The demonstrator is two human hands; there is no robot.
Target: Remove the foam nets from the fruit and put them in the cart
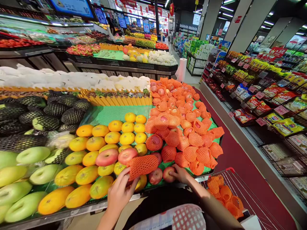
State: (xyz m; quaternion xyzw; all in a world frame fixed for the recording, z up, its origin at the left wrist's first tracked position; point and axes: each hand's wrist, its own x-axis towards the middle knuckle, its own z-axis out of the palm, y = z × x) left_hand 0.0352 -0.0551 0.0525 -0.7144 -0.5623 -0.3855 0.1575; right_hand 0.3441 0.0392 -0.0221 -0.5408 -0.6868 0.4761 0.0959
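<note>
An orange foam net sleeve [143, 166] is pinched at its left end by my left hand [121, 190]. It stretches out to the right above the fruit and looks long and narrow. My right hand [180, 174] has its fingers round a red apple [169, 174] at the front edge of the display. Directly left of that apple sits another bare apple [155, 176]. Two more red apples, one of them a paler red apple [106, 157], rest on the mandarins [99, 187]. Beyond my right hand lie many apples in orange foam nets [190, 154].
Green apples [33, 155] and dark netted fruit [48, 118] fill the left side. White-wrapped fruit [72, 79] lies behind an orange divider fence [115, 100]. At my right stands a wire cart [242, 188] with orange foam nets [225, 195] in it. Snack shelves [261, 95] line the aisle.
</note>
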